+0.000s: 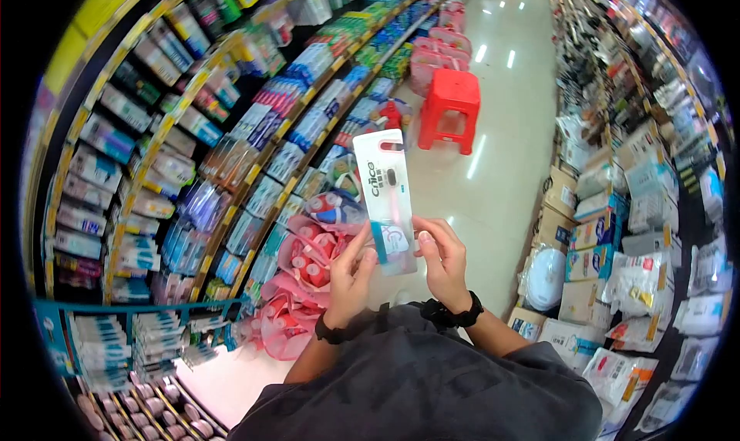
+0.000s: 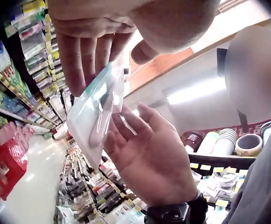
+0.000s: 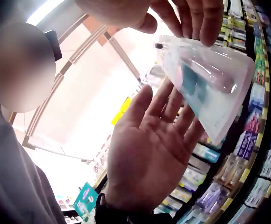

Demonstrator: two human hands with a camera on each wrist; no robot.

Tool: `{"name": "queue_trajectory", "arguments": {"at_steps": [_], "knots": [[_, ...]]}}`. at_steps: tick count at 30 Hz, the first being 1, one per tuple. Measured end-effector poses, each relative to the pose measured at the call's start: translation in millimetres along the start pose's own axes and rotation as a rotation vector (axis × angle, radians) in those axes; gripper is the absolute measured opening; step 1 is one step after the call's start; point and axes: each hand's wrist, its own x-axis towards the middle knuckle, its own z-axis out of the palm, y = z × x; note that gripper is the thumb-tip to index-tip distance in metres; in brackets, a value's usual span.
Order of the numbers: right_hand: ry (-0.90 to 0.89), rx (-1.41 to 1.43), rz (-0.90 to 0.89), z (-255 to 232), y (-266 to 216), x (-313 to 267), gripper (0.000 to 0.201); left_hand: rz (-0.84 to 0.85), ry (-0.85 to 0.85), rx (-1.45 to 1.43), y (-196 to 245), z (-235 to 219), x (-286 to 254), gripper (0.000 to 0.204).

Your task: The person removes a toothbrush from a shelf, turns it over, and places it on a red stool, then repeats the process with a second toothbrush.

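Toothbrush blister pack [image 1: 385,198], a long clear-plastic and white-card packet printed "Criico", stands upright between the 2 hands in front of the person's chest, printed face toward the head camera, seemingly so it can be looked over. The left hand [image 1: 348,275] lies against the pack's lower left edge with fingers nearly straight and spread, propping rather than clasping it; the right wrist view shows that open palm just beside the packet [image 3: 210,79]. The right hand [image 1: 441,257] pinches the lower right edge between thumb and fingertips, which likely keeps the pack steady. Beyond the left hand run shelves of boxed toothpaste [image 1: 231,132]; past the fingertips stands a red plastic stool [image 1: 449,106] on the glossy aisle floor [image 1: 501,156].
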Motion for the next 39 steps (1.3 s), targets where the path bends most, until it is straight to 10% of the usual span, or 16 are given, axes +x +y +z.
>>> {"name": "queue_trajectory", "arguments": {"at_steps": [14,39], "knots": [[0.421,-0.037,0.041,-108.0,25.0,35.1,0.029,-0.058,-0.271,-0.116,-29.5,126.5,96.4,0.044],[0.667,-0.380,0.112,-298.9,69.4,253.2,0.027,-0.021,-0.660,-0.326,-77.4,356.3,371.4,0.041]]}}
